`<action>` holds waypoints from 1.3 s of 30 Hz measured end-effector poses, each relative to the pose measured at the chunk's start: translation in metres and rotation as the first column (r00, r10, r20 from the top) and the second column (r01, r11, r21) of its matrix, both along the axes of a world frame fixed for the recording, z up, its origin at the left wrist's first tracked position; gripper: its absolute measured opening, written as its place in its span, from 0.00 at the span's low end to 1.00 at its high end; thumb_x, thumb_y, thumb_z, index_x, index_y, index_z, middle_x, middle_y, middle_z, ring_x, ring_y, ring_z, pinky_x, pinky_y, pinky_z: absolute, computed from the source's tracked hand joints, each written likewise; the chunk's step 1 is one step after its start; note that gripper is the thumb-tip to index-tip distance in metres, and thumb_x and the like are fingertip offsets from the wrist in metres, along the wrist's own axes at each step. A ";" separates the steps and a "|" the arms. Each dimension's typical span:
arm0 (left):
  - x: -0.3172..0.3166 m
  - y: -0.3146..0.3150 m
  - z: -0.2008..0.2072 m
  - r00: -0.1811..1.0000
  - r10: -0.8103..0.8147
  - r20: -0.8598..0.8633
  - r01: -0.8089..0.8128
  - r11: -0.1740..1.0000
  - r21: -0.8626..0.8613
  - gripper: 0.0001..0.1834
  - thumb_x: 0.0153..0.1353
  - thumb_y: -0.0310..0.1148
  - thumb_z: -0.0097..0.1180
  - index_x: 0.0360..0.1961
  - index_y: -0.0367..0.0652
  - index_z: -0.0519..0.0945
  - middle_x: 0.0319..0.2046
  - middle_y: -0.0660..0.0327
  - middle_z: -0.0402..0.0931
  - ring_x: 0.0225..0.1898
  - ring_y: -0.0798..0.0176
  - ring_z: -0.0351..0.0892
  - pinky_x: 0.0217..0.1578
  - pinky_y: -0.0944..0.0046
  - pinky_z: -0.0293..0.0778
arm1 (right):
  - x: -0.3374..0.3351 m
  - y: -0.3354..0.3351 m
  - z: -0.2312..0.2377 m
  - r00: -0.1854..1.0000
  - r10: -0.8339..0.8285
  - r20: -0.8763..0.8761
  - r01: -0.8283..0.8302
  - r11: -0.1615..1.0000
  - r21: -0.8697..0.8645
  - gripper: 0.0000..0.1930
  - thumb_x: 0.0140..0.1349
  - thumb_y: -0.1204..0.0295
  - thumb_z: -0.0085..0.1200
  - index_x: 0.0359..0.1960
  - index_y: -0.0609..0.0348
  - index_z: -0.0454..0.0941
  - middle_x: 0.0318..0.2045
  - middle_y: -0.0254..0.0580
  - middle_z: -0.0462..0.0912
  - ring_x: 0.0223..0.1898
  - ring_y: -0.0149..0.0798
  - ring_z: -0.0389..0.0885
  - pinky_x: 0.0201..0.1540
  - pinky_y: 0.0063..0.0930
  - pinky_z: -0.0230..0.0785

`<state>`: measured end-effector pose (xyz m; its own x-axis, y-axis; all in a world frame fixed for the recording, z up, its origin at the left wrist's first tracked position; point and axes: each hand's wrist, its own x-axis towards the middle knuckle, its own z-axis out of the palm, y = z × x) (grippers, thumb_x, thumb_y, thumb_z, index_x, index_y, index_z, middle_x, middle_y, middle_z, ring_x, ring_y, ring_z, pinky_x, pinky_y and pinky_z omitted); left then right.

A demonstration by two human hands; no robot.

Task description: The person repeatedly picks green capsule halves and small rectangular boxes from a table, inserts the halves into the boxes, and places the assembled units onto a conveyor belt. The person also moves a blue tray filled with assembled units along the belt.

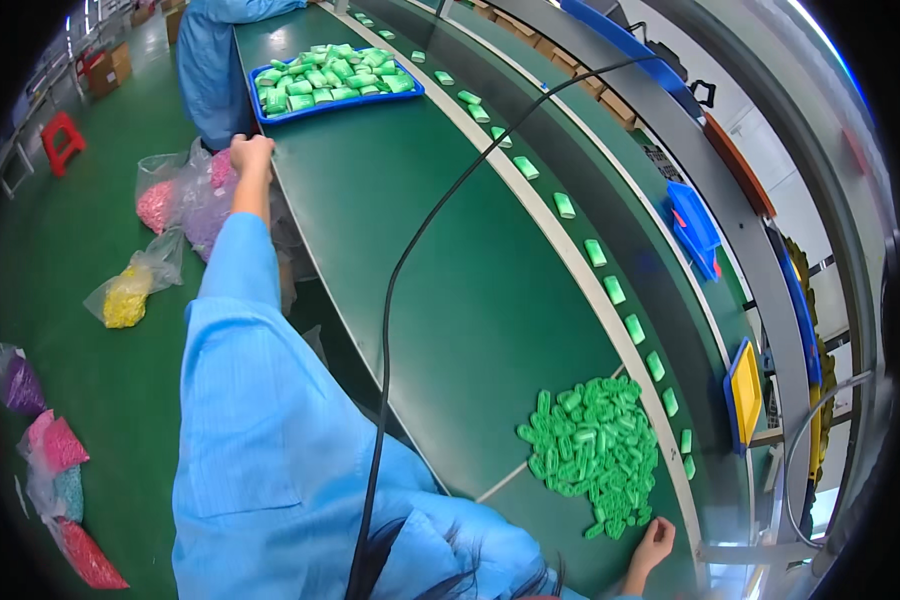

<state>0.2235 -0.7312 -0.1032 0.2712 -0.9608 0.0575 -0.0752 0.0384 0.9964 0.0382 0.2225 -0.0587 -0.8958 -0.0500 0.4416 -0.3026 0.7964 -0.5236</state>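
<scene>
Low in the view, my right hand (655,543) rests beside a pile of small translucent green ring-shaped pieces (598,455) on the green worktable (450,260). Its fingers are curled together, and whatever they may hold is hidden. My left arm reaches far forward along the table's left edge. At its end my left hand (252,155) is closed close to that edge, just below a blue tray (342,108); I cannot make out anything in it. Small green-and-white cases (335,75) are heaped in the tray.
A dark conveyor belt (570,165) carries a spaced line of similar cases. Another person in blue (213,70) stands at the far left. Bags of coloured pieces (127,300) and a red stool (62,143) are on the floor. A black cable (390,300) crosses the view.
</scene>
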 end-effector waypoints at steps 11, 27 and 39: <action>-0.009 -0.058 0.027 0.964 0.100 -0.245 -0.100 0.995 0.014 0.07 0.45 0.28 0.60 0.24 0.35 0.81 0.27 0.60 0.78 0.28 0.64 0.77 0.30 0.65 0.71 | -0.003 -0.021 0.001 0.996 -0.089 -0.020 0.091 0.981 0.170 0.03 0.60 0.76 0.49 0.33 0.62 0.72 0.25 0.32 0.69 0.25 0.27 0.64 0.28 0.20 0.59; -0.039 0.026 0.037 0.687 -0.246 -0.684 0.155 0.969 -0.193 0.14 0.51 0.18 0.45 0.39 0.43 0.73 0.39 0.61 0.72 0.40 0.61 0.73 0.41 0.53 0.75 | 0.002 -0.051 0.023 0.995 -0.098 -0.010 0.098 0.961 0.258 0.07 0.59 0.72 0.52 0.35 0.65 0.75 0.32 0.48 0.76 0.32 0.42 0.73 0.38 0.31 0.67; -0.031 0.028 0.036 0.525 -0.324 -0.787 0.224 0.945 -0.239 0.24 0.48 0.13 0.41 0.47 0.42 0.72 0.43 0.59 0.73 0.44 0.59 0.73 0.47 0.49 0.71 | 0.011 -0.069 0.035 0.991 -0.128 -0.048 0.137 0.945 0.296 0.09 0.57 0.71 0.55 0.35 0.64 0.77 0.34 0.54 0.79 0.34 0.51 0.76 0.41 0.38 0.69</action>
<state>0.1927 -0.7036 -0.0671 -0.0253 -0.9985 0.0489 0.7870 0.0103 0.6168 0.0492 0.1530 -0.0239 -0.8911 -0.0647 0.4492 -0.1947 0.9486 -0.2496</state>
